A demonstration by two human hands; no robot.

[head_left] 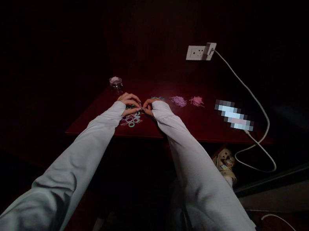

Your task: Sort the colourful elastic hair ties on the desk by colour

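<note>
My left hand (pixel 129 100) and my right hand (pixel 149 104) meet over a loose pile of small coloured hair ties (pixel 131 120) near the table's front edge. The fingers of both hands are bent and pinched together, tip to tip. Something small and pale lies between them, too small to make out. Purple, green and whitish rings show in the pile; my left hand covers part of it. Just behind my right hand, and partly hidden by it, is a little bluish heap (pixel 160 98). Further right lie a purple heap (pixel 178 101) and a pink heap (pixel 197 101) of thin bands.
A clear jar (pixel 115 84) with something pinkish at its top stands at the table's back left. A blurred-out bright phone-like object (pixel 234 115) lies right on the dark red table (pixel 93 120), its white cable (pixel 254 94) running to a wall socket (pixel 195 53). Beige clogs (pixel 225 162) are below.
</note>
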